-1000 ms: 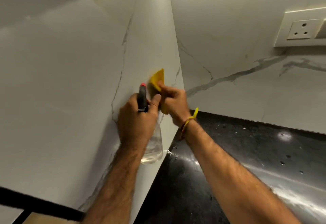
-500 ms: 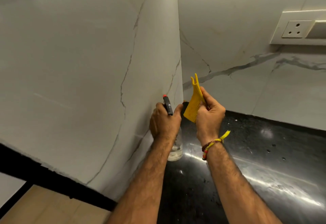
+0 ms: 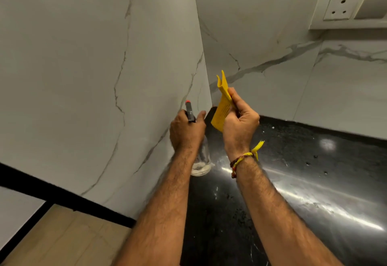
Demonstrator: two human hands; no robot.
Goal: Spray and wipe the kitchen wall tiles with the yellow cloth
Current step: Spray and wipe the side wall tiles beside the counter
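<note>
Wall socket above bare black counter

Left hand fisted, raised; right hand pinching, upright

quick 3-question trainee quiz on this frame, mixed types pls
1. True or false: the yellow cloth is pressed flat against the wall tiles.
2. Which hand holds the spray bottle? A) left hand B) right hand C) neither
3. Fill in: the bottle's nozzle tip is ____ in colour.

Key:
1. False; the right hand holds it off the wall.
2. A; the left hand grips it.
3. Red.
</note>
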